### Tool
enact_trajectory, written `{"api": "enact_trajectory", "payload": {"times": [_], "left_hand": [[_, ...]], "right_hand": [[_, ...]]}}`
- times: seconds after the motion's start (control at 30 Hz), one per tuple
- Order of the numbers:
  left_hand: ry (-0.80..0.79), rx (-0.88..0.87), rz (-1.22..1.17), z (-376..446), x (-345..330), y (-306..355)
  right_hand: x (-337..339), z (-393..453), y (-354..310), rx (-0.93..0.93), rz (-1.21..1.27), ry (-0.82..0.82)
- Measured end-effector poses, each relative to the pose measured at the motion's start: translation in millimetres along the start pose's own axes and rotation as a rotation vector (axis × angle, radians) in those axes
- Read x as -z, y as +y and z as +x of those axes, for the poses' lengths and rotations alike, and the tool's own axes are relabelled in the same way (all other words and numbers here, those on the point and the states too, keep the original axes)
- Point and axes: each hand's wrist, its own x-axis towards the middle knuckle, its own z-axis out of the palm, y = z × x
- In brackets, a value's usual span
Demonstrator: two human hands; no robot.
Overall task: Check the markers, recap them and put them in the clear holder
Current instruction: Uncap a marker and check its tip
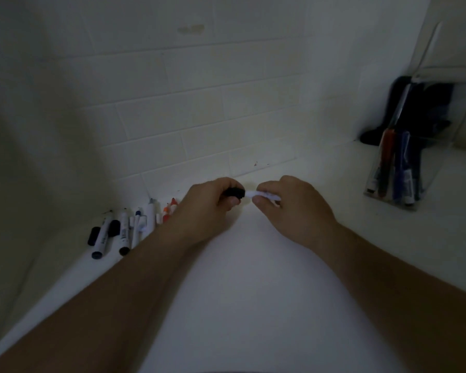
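You hold one marker (264, 195) in the air, above the white desk (253, 292) and near its back edge, where the tiled wall (189, 109) begins. Your right hand (288, 208) is closed around the white body of it, and your left hand (207, 208) pinches the black cap (235, 193) just beside the end of the marker; if the two touch already, I cannot tell, because the picture is dark and a little blurred. I judge that you are at the recapping step. What could go wrong here is that the cap goes on tilted and does not click, and then the tip dries inside the holder; also ink can mark your fingers if the tip slides past the cap. The other markers (124, 230) lie in a row near the back left corner of the desk, just beside your left forearm, with loose caps between them, so a wide move of this arm could push them away along the wall. The clear holder (404, 157) stands near the right edge of the desk, well apart from your hands, and some markers stand already in it. The way to it over the desk is open, but the holder looks light and tall, so a fast drop may tip it.
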Motion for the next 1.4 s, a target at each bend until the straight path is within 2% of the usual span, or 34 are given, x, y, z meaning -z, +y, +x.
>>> {"api": "enact_trajectory", "payload": {"times": [0.2,0.47,0.6,0.77,0.9,1.0,1.07,1.13,1.23,1.3,1.4], "left_hand": [[-0.086,-0.091,0.234,-0.9,-6.4,-0.9],[-0.08,-0.149,0.235,0.8,-8.4,4.3],[-0.063,-0.188,0.232,0.4,-5.0,4.0],[0.001,-0.176,0.137,-2.2,-17.7,9.3],[0.034,-0.087,-0.046,1.5,-25.9,13.8],[0.063,-0.052,-0.121,2.3,-26.5,12.6],[0.128,-0.061,-0.147,1.5,-28.4,14.7],[0.178,-0.118,-0.146,-0.9,-30.7,20.2],[0.152,-0.272,-0.067,-6.6,-35.7,28.3],[0.109,-0.394,-0.018,-9.4,-39.8,33.3],[0.103,-0.57,0.085,-14.4,-46.6,43.2]], "right_hand": [[12.2,-3.6,-17.3,0.047,-0.103,0.045],[16.1,-1.5,-16.2,0.1,-0.131,0.104],[18.0,-0.9,-17.1,0.11,-0.131,0.065],[26.9,6.4,-7.5,0.18,-0.113,-0.01],[29.4,-0.4,-14.5,0.068,-0.302,-0.066],[24.4,0.0,-12.9,-0.008,-0.284,-0.091],[23.2,2.2,-8.1,-0.078,-0.135,-0.041],[30.7,6.1,-8.3,-0.147,0.035,0.094],[65.1,19.0,-14.3,-0.251,0.228,0.321],[96.8,26.4,-13.5,-0.234,0.242,0.441],[145.7,27.8,-3.2,-0.172,0.127,0.53]]}}
